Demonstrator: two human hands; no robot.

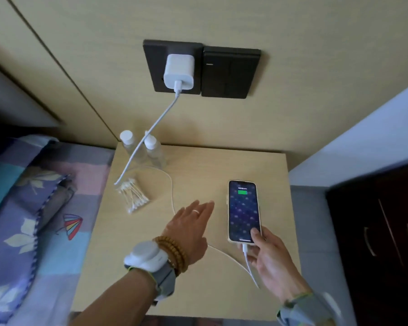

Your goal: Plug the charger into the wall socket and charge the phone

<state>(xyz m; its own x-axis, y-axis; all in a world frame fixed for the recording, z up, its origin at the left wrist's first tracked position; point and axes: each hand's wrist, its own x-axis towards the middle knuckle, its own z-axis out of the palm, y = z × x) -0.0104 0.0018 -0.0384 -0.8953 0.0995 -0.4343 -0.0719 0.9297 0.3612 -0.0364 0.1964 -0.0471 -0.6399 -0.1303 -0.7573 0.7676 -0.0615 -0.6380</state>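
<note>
Already the white charger sits plugged into the dark wall socket, just beside a dark switch plate. Its white cable drops past two clear bottles with white caps, loops over the pale wooden table and runs under the left hand to the phone. The phone lies flat on the table, screen lit with a green battery symbol, the cable plugged into its near end. The right hand has its grip closed on the phone's near end, thumb on the screen's lower edge. The left hand hovers flat, fingers spread, its grip apart and holding nothing. A bundle of cotton swabs lies near the bottles. A patterned blanket covers the bed at left.
</note>
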